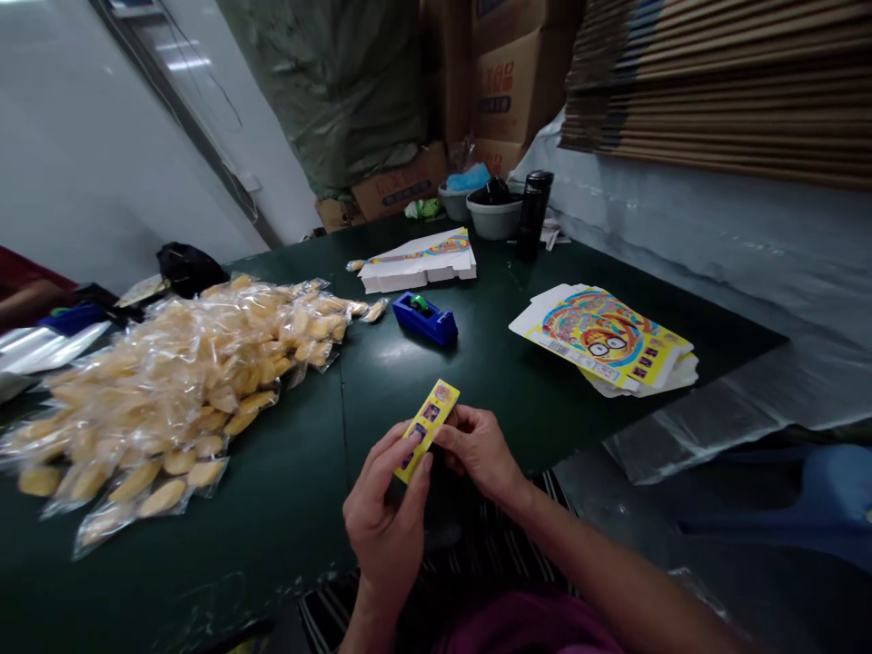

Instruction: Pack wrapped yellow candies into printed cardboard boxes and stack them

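A narrow yellow printed carton (431, 416) with small dark pictures on its side is held up over the near table edge. My left hand (387, 509) grips it from the left, thumb and fingers around its lower part. My right hand (480, 447) pinches its right edge, with the other fingers curled under and partly hidden. Beyond the carton stands a blue tape dispenser (426, 320) with a green core. To the right lies a stack of flat yellow and white printed cartons (603, 336); another stack of flat cartons (419, 263) sits farther back.
A big heap of clear-wrapped, pale yellow pieces (183, 372) covers the left of the dark green table (381, 391). Grey bowls (495, 218) and a black flask (534, 213) stand at the back. Cardboard boxes (521, 86) are piled behind. Another person's arm (31, 300) shows at far left.
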Motion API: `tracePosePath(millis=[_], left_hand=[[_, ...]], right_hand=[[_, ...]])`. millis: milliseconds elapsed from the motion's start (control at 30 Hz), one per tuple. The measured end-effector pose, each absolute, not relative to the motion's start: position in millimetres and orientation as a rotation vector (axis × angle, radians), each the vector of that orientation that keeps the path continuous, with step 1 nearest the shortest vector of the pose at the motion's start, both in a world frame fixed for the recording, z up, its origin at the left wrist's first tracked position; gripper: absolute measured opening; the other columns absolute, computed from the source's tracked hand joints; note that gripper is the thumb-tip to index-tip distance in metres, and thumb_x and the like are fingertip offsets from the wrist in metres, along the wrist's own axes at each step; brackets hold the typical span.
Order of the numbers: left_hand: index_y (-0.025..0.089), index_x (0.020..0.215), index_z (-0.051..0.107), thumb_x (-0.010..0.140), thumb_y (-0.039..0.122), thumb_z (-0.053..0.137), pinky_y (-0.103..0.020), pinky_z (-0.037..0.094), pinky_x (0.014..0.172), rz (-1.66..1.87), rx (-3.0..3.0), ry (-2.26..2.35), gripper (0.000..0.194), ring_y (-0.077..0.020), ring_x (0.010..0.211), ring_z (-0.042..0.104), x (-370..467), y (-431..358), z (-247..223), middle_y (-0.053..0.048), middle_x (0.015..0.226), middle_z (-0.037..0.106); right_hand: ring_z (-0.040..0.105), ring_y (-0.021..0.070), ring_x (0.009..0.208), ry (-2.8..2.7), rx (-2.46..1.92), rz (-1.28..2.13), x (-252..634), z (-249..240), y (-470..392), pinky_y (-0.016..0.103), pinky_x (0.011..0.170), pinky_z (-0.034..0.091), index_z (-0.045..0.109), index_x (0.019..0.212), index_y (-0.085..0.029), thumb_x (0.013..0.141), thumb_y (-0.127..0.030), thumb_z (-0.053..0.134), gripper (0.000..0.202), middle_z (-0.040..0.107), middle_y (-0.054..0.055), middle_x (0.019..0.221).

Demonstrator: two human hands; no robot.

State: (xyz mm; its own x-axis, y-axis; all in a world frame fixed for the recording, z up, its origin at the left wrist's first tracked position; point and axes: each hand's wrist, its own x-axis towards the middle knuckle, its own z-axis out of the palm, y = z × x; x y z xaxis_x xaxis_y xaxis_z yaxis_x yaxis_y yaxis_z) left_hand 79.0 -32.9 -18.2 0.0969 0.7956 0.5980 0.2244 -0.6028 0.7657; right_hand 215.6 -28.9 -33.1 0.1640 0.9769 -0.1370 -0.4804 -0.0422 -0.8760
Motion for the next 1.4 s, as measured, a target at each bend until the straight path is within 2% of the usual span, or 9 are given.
tracePosePath(millis=[233,400,567,733,833,967,1200,1300,1400], left_hand=[[0.028,0.102,0.075,0.082,0.015,0.072,-0.024,0.057,0.090,1.545,1.689,1.014,0.024,-0.0159,0.102,0.071,72,-43,-8,0.000,0.110,0.075],[0.022,0.091,0.076,0.074,0.020,0.079,-0.021,0.059,0.076,1.696,1.393,1.090,0.017,-0.0153,0.088,0.072,50,-32,11,-0.002,0.098,0.077],[0.016,0.081,0.073,0.063,0.037,0.082,-0.020,0.052,0.048,1.326,1.120,1.140,0.028,-0.0112,0.053,0.063,37,-1,17,-0.002,0.072,0.072],[0.017,0.100,0.071,0.066,0.040,0.078,-0.040,0.059,0.078,1.272,1.179,1.218,0.042,-0.0268,0.095,0.070,29,20,3,-0.013,0.107,0.072],[0.024,0.126,0.060,0.067,0.035,0.079,-0.054,0.041,0.107,1.299,1.553,1.407,0.064,-0.0336,0.132,0.049,15,-6,-8,-0.013,0.138,0.057],[0.028,0.144,0.046,0.053,0.032,0.086,-0.069,0.031,0.108,0.874,2.193,1.643,0.100,-0.0480,0.140,0.031,4,-55,-31,-0.018,0.155,0.037],[0.026,0.141,0.050,0.064,0.032,0.078,-0.046,0.038,0.110,0.685,2.159,2.414,0.082,-0.0331,0.134,0.043,-159,-24,11,-0.010,0.147,0.048],[0.011,0.140,0.048,0.072,0.026,0.074,-0.051,0.034,0.111,0.697,1.993,2.711,0.075,-0.0375,0.133,0.043,-272,3,64,-0.021,0.144,0.048],[0.013,0.129,0.056,0.082,0.029,0.072,-0.054,0.040,0.105,0.697,1.914,2.855,0.052,-0.0334,0.124,0.052,-353,33,104,-0.017,0.135,0.055]], right_hand=[[0.039,0.0077,0.041,-0.787,-1.087,1.255,214,-43,-30,0.021,0.040,0.030,0.046,0.058,-0.022,0.062,-0.045,0.080,0.042,0.053,-0.006,0.050],[0.048,0.0140,0.058,-1.025,-1.413,0.916,250,-56,-40,0.027,0.057,0.040,0.058,0.067,-0.022,0.053,-0.019,0.074,0.021,0.056,-0.004,0.061],[0.063,0.0231,0.091,-1.055,-1.295,1.102,272,-30,-44,0.034,0.073,0.051,0.063,0.105,-0.022,0.072,-0.037,0.068,0.036,0.068,0.007,0.102],[0.069,0.0241,0.090,-1.103,-1.111,1.520,229,-18,-30,0.036,0.080,0.054,0.070,0.096,-0.017,0.071,-0.039,0.075,0.034,0.074,0.009,0.098],[0.070,0.0256,0.081,-0.947,-1.160,1.491,200,-27,-22,0.034,0.066,0.057,0.069,0.094,-0.017,0.065,-0.040,0.079,0.039,0.075,0.008,0.092],[0.071,0.0276,0.084,-0.880,-1.139,1.494,156,-33,-17,0.034,0.065,0.059,0.068,0.097,-0.018,0.061,-0.040,0.084,0.045,0.076,0.007,0.094],[0.072,0.0312,0.093,-1.080,-0.972,1.766,112,-31,-2,0.039,0.076,0.062,0.071,0.094,-0.020,0.063,-0.056,0.082,0.048,0.075,0.013,0.102],[0.072,0.0335,0.092,-1.192,-1.094,1.749,115,-40,8,0.039,0.077,0.062,0.075,0.087,-0.021,0.057,-0.062,0.081,0.051,0.076,0.015,0.097],[0.072,0.0344,0.089,-1.255,-1.118,1.776,113,-62,19,0.038,0.076,0.062,0.077,0.081,-0.023,0.055,-0.065,0.079,0.049,0.076,0.015,0.092]])
